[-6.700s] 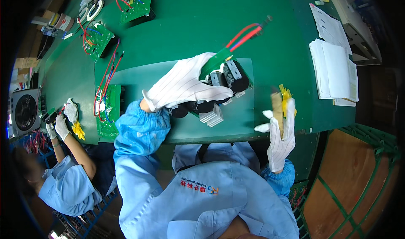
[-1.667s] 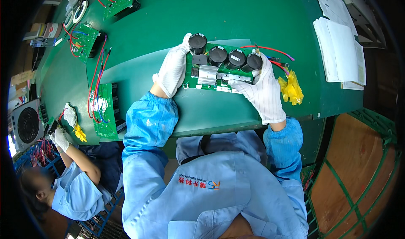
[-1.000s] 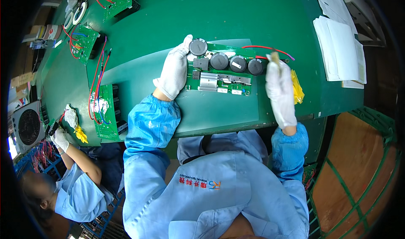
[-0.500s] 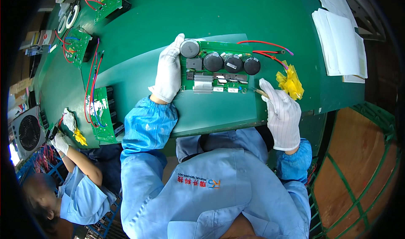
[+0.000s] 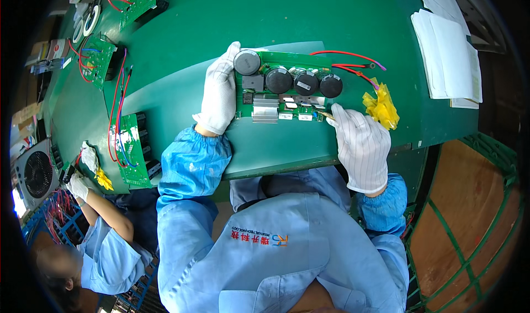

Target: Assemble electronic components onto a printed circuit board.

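A green circuit board with large round black capacitors and a ribbed silver heatsink is tilted toward me above the table. My left hand, in a white glove, is closed on the board's left edge, fingertips at its upper left corner. Between the fingers of my gloved right hand is a slim, tan, pointed tool; its exact kind cannot be made out. Its tip reaches the small parts at the board's lower right corner. Red wires trail from the board's right side, beside crumpled yellow tape.
Stacked white papers lie at the table's right. More wired boards lie to the left, one close by and another farther off, near tape rolls. A co-worker in blue sits at the lower left, near a fan.
My right hand has moved left and slightly up, bringing the tool's tip from beside the board onto its lower right corner. My left hand and the board have hardly moved.
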Demonstrator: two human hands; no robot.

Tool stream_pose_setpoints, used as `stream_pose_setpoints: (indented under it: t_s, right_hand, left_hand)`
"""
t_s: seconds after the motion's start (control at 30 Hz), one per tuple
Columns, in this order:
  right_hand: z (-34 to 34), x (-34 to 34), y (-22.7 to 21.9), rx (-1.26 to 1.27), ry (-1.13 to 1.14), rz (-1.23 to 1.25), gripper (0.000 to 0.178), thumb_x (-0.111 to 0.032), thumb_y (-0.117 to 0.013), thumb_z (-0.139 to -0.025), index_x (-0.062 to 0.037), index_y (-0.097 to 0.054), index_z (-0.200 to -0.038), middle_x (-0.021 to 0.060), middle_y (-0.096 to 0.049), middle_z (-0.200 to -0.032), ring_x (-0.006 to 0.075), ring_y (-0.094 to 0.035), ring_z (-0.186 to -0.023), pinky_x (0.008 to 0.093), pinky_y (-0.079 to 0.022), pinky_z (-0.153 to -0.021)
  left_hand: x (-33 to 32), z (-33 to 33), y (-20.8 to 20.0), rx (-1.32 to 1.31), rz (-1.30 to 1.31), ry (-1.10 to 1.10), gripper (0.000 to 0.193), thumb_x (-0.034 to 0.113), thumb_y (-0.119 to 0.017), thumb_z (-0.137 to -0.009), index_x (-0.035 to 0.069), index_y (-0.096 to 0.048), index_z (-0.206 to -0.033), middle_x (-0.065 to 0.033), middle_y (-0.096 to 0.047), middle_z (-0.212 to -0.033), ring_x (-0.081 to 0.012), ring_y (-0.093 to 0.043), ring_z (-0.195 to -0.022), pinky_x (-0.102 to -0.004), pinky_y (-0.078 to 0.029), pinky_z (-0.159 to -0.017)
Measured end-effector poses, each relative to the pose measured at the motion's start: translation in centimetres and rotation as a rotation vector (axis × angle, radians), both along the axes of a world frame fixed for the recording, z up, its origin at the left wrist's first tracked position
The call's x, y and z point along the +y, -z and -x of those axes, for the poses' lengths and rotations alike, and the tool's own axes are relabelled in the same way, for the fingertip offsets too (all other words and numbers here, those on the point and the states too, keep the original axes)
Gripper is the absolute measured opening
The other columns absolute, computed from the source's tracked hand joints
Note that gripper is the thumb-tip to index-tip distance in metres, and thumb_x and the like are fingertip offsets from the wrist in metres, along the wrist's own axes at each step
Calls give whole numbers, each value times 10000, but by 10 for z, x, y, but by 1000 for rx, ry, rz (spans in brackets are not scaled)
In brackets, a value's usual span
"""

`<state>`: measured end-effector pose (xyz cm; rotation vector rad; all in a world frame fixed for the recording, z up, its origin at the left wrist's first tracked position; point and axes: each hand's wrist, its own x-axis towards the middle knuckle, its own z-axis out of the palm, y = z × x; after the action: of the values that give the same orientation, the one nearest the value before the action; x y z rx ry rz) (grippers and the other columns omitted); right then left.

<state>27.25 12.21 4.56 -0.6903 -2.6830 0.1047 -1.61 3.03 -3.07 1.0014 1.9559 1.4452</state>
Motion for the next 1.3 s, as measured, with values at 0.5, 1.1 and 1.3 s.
stream_pose_setpoints:
  t_s: [0.5,1.1,1.3]
  right_hand:
    - [8,-3,-12,-65,2,-23,385,-92,-749,-800,-94,-721,-1184,50,-668,-963,231,-654,-736,368,-516,-645]
    - [9,0,-16,-78,-7,-60,391,-93,-752,-798,-108,-716,-1186,42,-670,-957,232,-655,-729,371,-505,-620]
    - [7,1,-16,-95,-42,-60,403,-104,-757,-792,-110,-712,-1193,42,-672,-954,232,-654,-720,374,-507,-619]
  left_hand:
    - [0,-2,-6,-11,8,25,341,49,-440,-1063,-30,-594,-1356,-192,-634,-1359,-291,-609,-1263,-350,-442,-1119]
    - [0,-8,-23,140,6,55,343,73,-433,-1078,-22,-581,-1373,-185,-660,-1300,-274,-636,-1193,-333,-452,-1093]
    - [2,-9,-23,61,16,39,345,50,-438,-1069,-10,-582,-1378,-187,-656,-1310,-282,-634,-1205,-334,-456,-1090]
